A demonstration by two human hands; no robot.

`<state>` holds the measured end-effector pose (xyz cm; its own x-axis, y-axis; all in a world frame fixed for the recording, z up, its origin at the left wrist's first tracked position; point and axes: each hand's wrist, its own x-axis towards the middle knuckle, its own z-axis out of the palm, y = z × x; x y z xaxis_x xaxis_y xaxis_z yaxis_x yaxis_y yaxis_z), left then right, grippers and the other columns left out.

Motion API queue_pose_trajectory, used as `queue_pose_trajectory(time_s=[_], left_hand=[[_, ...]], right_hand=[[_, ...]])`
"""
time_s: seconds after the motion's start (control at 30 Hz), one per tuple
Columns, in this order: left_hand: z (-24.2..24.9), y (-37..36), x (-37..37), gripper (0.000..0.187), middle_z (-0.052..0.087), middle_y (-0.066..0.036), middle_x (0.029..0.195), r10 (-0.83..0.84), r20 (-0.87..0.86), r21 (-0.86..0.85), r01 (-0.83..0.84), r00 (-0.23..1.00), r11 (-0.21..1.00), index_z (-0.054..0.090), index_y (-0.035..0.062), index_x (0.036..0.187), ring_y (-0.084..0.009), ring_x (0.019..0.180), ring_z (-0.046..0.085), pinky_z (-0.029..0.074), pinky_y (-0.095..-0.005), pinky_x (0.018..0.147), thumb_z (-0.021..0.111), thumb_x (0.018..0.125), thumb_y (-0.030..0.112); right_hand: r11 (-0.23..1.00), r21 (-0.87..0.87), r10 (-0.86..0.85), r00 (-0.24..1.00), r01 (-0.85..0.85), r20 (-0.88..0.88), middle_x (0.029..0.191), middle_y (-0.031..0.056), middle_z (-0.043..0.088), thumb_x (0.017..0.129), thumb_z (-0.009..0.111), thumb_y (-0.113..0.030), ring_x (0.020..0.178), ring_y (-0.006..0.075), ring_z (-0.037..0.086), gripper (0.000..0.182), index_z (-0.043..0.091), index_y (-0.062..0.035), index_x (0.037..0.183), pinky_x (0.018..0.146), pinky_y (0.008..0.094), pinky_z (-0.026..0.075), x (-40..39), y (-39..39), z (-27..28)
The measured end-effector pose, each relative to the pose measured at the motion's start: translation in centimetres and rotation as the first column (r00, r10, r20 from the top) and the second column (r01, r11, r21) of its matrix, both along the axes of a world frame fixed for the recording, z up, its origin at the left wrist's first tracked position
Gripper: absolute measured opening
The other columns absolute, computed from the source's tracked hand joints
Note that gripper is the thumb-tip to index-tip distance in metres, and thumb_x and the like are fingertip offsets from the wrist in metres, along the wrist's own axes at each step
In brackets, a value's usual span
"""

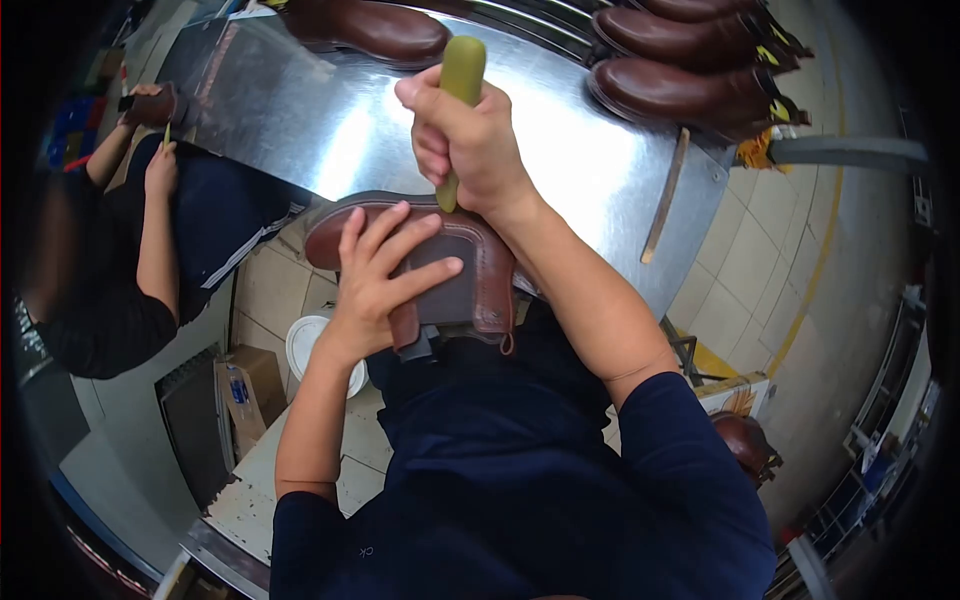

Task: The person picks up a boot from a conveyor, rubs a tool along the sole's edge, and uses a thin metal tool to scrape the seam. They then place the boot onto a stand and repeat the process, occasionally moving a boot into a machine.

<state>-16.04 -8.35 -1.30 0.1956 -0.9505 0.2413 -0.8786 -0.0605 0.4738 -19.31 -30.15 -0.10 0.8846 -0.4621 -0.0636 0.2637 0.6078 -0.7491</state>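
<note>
A brown leather ankle boot [493, 270] with a dark elastic side panel and a heel loop lies on its side between my lap and the table edge, toe to the left. My left hand [375, 285] holds it, fingers spread across the vamp and the elastic. My right hand [470, 140] is closed in a fist round a yellow-green stick-like tool [464, 70] with rounded ends. The tool's lower end meets the boot near the sole edge, just beyond my left fingertips. The boot's underside is hidden.
Brown boots [690, 90] stand at the back right of the metal table [270, 110], another boot [375, 30] at the back left. A thin wooden strip [666, 195] lies right. At left, a co-worker's hand [160, 170] holds a similar tool beside a boot. A white bucket [305, 345] stands below.
</note>
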Motion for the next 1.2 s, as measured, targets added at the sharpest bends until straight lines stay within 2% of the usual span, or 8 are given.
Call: queue_pose_trajectory(time_s=[0.13,0.17,0.27,0.3,0.63,0.8,1.13,1.2], left_hand=[[0.3,0.0,-0.4,0.053,0.058,-0.006,0.153,0.037,-0.057,-0.001,-0.037,0.998,0.999,0.075,0.0306,0.128,-0.0334,0.148,0.045,0.018,-0.0585,0.125,0.082,0.075,0.026],[0.7,-0.1,-0.4,0.044,0.06,-0.009,0.151,0.038,-0.073,0.004,-0.038,0.997,0.999,0.078,0.0262,0.124,-0.0367,0.147,0.047,0.019,-0.0589,0.125,0.069,0.084,0.01],[0.7,-0.2,-0.1,0.047,0.061,-0.009,0.15,0.038,-0.09,-0.008,-0.039,0.995,0.999,0.078,0.0253,0.124,-0.0369,0.146,0.048,0.019,-0.0586,0.125,0.067,0.082,0.007],[0.6,0.0,0.3,0.055,0.059,-0.005,0.152,0.022,-0.06,0.001,-0.022,0.998,1.0,0.075,0.0291,0.128,-0.033,0.146,0.047,0.021,-0.0581,0.124,0.083,0.074,0.024],[0.7,-0.9,0.8,0.057,0.059,-0.004,0.153,0.048,-0.099,0.019,-0.046,0.994,0.999,0.075,0.0285,0.128,-0.0328,0.146,0.047,0.021,-0.0586,0.125,0.082,0.073,0.015],[0.8,-0.8,0.5,0.058,0.059,-0.004,0.153,0.039,-0.116,0.019,-0.037,0.992,0.999,0.075,0.0295,0.128,-0.0324,0.146,0.047,0.02,-0.0585,0.125,0.083,0.072,0.019],[2.3,-1.7,2.1,0.067,0.057,-0.008,0.152,-0.009,-0.201,0.061,0.022,0.98,0.998,0.069,0.0233,0.135,-0.0355,0.146,0.047,0.022,-0.0591,0.125,0.071,0.074,-0.004],[4.5,-2.7,2.3,0.068,0.057,-0.007,0.151,-0.044,-0.107,0.194,0.064,0.993,0.979,0.068,0.0242,0.137,-0.0344,0.146,0.047,0.025,-0.0599,0.125,0.07,0.076,-0.006]], right_hand=[[0.998,0.004,0.06,0.998,-0.06,-0.031,0.059,-0.002,0.044,0.097,0.074,-0.024,0.043,0.009,0.043,0.021,0.063,-0.0061,0.098,0.041,0.0256,0.037,0.8,0.0,0.0],[0.996,-0.005,0.086,0.995,-0.086,-0.048,0.058,-0.0016,0.044,0.097,0.074,-0.024,0.043,0.0093,0.043,0.021,0.062,-0.0062,0.098,0.04,0.0264,0.036,0.7,-0.4,0.1],[0.995,-0.03,0.091,0.995,-0.092,-0.042,0.057,-0.0018,0.046,0.095,0.077,-0.023,0.042,0.0083,0.044,0.024,0.061,-0.0045,0.094,0.041,0.0248,0.036,-0.8,-1.9,0.9],[0.997,-0.011,0.072,0.996,-0.073,-0.047,0.057,-0.0013,0.045,0.095,0.077,-0.024,0.043,0.0093,0.044,0.025,0.061,-0.0039,0.093,0.04,0.0259,0.036,-1.5,-2.4,0.7],[0.989,-0.142,0.031,0.997,-0.04,-0.065,0.057,-0.0019,0.041,0.105,0.064,-0.026,0.042,0.009,0.042,0.024,0.06,-0.0045,0.096,0.039,0.0257,0.035,-3.9,-3.9,-0.7],[0.998,0.014,0.061,0.995,-0.06,-0.075,0.056,-0.0034,0.045,0.096,0.076,-0.024,0.043,0.0072,0.043,0.024,0.063,-0.0055,0.093,0.039,0.0244,0.033,-1.5,-3.0,0.3],[0.924,-0.382,0.011,1.0,-0.012,-0.003,0.058,-0.0019,0.051,0.095,0.077,-0.017,0.042,0.0066,0.045,0.019,0.065,-0.0026,0.093,0.04,0.0231,0.032,2.4,0.1,-0.6],[0.992,-0.113,-0.048,0.998,0.051,0.031,0.058,-0.0003,0.054,0.091,0.079,-0.026,0.043,0.0081,0.047,0.026,0.065,-0.0048,0.086,0.042,0.0252,0.036,1.2,-1.2,-0.4]])
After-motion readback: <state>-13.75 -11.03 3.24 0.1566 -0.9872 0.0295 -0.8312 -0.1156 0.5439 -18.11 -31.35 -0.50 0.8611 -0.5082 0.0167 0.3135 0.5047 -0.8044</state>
